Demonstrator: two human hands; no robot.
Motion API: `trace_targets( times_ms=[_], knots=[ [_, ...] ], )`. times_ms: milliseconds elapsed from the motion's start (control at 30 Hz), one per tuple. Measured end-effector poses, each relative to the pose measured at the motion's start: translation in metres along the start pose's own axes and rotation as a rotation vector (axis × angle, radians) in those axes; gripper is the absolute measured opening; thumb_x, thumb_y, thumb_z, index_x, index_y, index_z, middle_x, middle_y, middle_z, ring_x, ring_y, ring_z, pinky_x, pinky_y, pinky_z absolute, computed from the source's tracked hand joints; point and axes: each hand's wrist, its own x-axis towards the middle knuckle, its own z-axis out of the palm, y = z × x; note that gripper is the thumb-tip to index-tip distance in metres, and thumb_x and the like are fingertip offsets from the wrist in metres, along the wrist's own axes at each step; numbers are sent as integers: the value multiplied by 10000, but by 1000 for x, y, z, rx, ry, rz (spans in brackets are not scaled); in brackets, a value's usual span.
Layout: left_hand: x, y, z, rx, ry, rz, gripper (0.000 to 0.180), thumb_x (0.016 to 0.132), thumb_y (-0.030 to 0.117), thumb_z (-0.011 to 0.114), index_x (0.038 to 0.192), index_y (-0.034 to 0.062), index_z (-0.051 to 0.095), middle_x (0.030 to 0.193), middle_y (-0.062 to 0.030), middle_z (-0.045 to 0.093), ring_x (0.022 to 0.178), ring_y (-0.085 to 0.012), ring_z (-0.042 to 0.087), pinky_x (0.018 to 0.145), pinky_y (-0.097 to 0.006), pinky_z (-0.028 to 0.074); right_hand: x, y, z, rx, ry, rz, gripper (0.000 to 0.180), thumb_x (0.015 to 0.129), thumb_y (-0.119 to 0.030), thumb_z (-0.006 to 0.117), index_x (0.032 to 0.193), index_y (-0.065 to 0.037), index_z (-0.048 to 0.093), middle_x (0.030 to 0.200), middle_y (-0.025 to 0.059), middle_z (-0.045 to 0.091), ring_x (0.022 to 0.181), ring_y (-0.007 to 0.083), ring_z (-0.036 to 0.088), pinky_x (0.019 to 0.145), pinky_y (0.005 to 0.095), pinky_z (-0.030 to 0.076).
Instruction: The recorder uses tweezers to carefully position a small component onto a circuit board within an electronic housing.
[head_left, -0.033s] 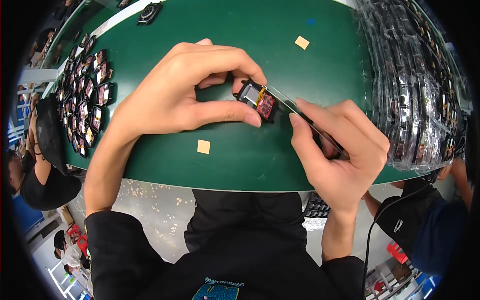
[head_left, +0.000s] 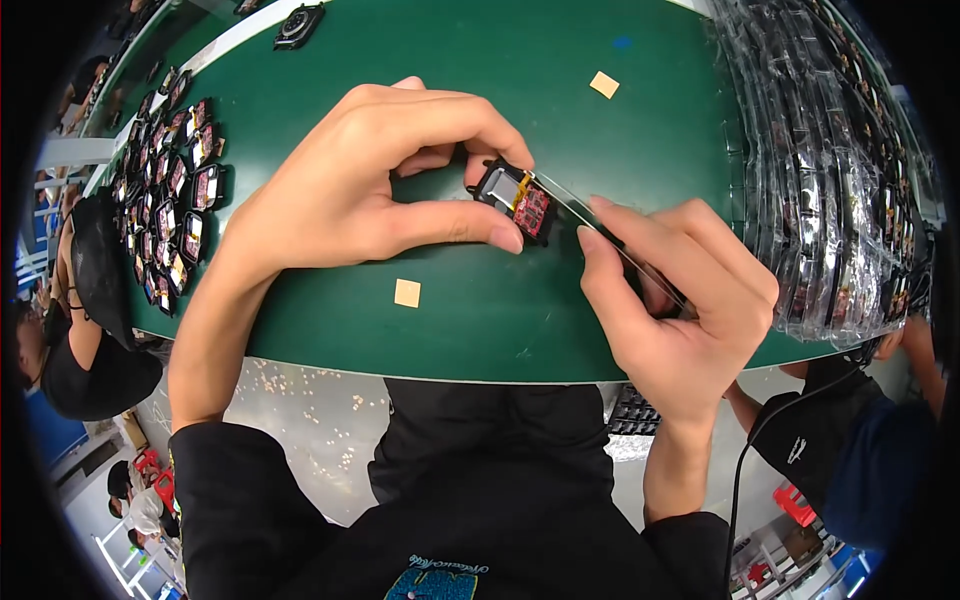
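Module [head_left: 515, 198] pinched in left hand [head_left: 345, 190] (thumb under, fingers over); right hand [head_left: 675, 300] grips tweezers [head_left: 600, 232], tips touching module's right end.

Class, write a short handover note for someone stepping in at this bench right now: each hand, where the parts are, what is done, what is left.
Left hand: pinches a small black module with a red circuit board between thumb and fingers, just above the green table.
Right hand: grips tweezers, tips at the module's red board.
Parts: a batch of similar modules lies at the far left; stacked clear trays stand on the right; two small tan squares lie on the table.
Done: module picked up, tweezers brought to it.
Left: the tweezer work on the board; its result cannot be seen.
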Motion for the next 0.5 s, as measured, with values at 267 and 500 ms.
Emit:
trace_targets(
  times_ms=[267,500],
  knots=[
    [2,-6,-1,-64,-19,54,560,699,269,1013,1176,52,816,937,-13,755,699,-142,496,718,-309,396,1,-1,1,-2,-51,-13,225,832,104,855,1041,22,864,754,11,671,593,39,521,538,226,346],
    [-1,-9,-7,-116,-51,51,585,670,291,1017,1176,66,829,894,-10,742,679,-136,463,737,-310,370,2,-2,-7,134,-145,121,181,868,72,851,1047,41,856,740,21,667,637,55,563,572,234,381]
  ],
)
